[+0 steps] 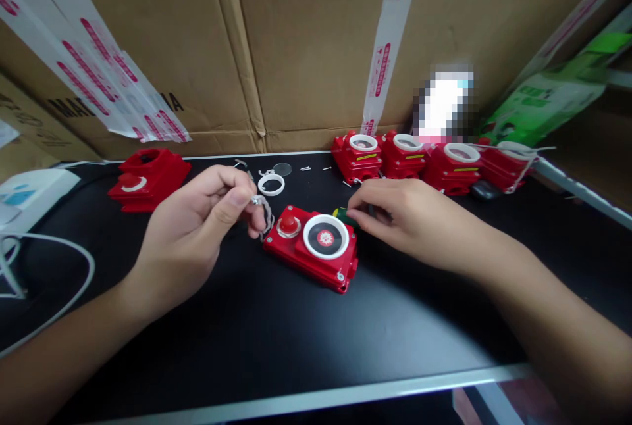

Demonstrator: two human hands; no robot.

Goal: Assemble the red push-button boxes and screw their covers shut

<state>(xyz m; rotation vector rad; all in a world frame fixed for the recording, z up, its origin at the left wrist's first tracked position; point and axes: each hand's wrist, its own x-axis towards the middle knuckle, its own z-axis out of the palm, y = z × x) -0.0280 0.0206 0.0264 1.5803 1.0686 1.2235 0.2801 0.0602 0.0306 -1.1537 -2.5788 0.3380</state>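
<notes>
Two bare hands work over a black table [276, 339], with a red box [312, 247] lying between them. The box sits flat, slightly turned, with a round red button [289, 224] on its left part and a white ring around a dark disc [326, 237] on its right; small screws show at its corners.

The left hand [197, 231] hovers just beside the box's left end. Its thumb and forefinger are pinched narrow on a small silvery part [257, 200] — too small to tell exactly what it is — and a dark curved piece hangs below the fingers, close to the box edge.

The right hand [409, 221] lies low on the table just behind the box's right end. Its fingers are closed around a green-handled tool [344, 216], of which only the green end shows past the fingertips; the rest is hidden under the hand.

Behind the box, a loose white ring [271, 184] lies on the table near a clear round lens [282, 169] and a few scattered small screws. Further back on the right, a row of red boxes [429, 160] with white rings stands against the cardboard cartons [316, 43] — four can be counted. On the left, a red box part [148, 178] lies apart, and a white cable [74, 293] curls at the table's left edge.
</notes>
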